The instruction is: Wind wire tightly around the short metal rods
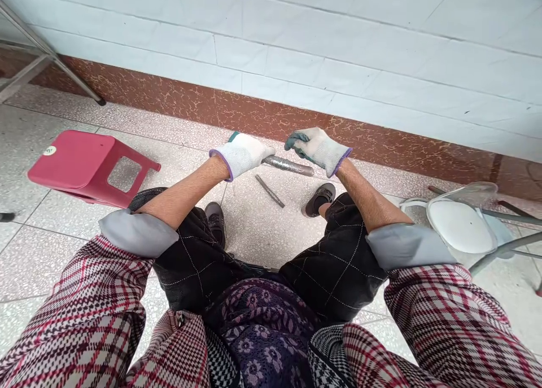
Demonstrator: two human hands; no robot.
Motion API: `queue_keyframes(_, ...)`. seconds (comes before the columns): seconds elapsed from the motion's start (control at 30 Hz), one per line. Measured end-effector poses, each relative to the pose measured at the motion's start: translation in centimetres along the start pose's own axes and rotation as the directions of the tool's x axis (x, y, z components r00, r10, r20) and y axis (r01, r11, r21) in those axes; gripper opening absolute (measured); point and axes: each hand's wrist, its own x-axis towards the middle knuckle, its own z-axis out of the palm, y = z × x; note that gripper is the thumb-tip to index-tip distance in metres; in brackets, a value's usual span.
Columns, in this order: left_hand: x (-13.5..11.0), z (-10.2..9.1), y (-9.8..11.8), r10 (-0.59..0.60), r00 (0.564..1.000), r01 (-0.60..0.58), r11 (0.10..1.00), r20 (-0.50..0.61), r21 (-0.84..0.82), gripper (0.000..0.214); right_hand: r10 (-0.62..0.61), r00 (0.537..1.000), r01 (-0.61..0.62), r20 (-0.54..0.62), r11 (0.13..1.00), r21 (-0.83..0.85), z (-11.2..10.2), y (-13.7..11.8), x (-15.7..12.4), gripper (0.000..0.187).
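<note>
Taking the middle of my view as the clock's centre, the white wall [296, 38] fills 12 o'clock, from 10 round to 2. Below it spreads the pale speckled floor [254, 235], and between them runs a brown skirting [178, 91]. My checked sleeves [93, 303] come in from 8 and 4, cuffs turned back in grey, and my dark trousers [342, 252] stand apart on both sides of 6. At 9 a red stool [76, 159] lies tilted in my view, a round sticker on its top. Just past 3 is a chair [459, 227] with a white seat and grey legs. A metal frame [51, 52] stands at 10.

My left hand [244, 151], in a white glove with a purple hem, is between 10 and 11, fingers closed round the near end of the silver rod [290, 166]. My right hand [319, 149], gloved alike, is at 2, its fingers curled just beside the rod's other end; I cannot tell whether their tips are pressed together. The rod points nearly from 9 to 3, just above the centre. My shoes [215, 221] are at 8 and just past 3. Between them a thin bar [270, 191] lies slanting from 10 to 4.
</note>
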Motion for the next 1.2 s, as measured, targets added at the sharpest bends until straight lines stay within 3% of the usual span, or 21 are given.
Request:
queue_keyframes(0.2,-1.4,-1.7,-0.8,-0.131,0.985,0.120,0.987,-0.109,-0.104,0.041,0.065,0.996,-0.072,0.059,0.992,0.108,2.6,-1.7,-2.0,0.025)
queue_keyframes(0.33,-0.8,-1.8,-2.3,-0.284,0.948,0.264,0.954,-0.143,-0.143,0.039,0.018,0.999,-0.018,0.027,1.000,0.002,4.0,-3.4,-3.8,0.033)
queue_keyframes(0.43,0.0,-1.1,-3.5,-0.320,0.934,0.298,0.943,-0.156,-0.152,0.038,-0.007,0.998,0.009,0.058,1.000,-0.028,4.5,-4.5,-4.7,0.030)
queue_keyframes(0.63,1.2,1.2,-4.2,-0.295,0.951,0.291,0.955,-0.090,-0.058,0.036,-0.020,0.998,0.027,0.063,0.994,-0.106,4.1,-5.7,-4.8,0.023)
queue_keyframes(0.77,1.0,1.7,-2.3,-0.152,0.988,0.152,0.988,0.017,0.038,0.036,-0.003,1.000,0.002,-0.006,0.982,-0.189,1.6,-5.0,-3.3,0.016)
queue_keyframes(0.87,0.4,0.9,-0.8,-0.061,0.998,0.060,0.998,0.033,0.032,0.040,0.002,1.000,-0.008,-0.021,0.963,-0.269,-0.1,-3.6,-1.8,0.017)
queue_keyframes(1.07,-1.1,-0.8,-0.5,-0.032,0.998,0.029,0.998,-0.047,-0.060,0.042,-0.054,0.998,0.052,0.038,0.997,0.050,-0.3,-1.5,-0.7,0.021)
queue_keyframes(1.2,-1.5,-0.9,-0.3,-0.069,0.996,0.060,0.990,-0.064,-0.128,0.042,0.028,0.997,-0.049,0.072,0.951,0.306,0.7,-1.3,-1.5,0.017)
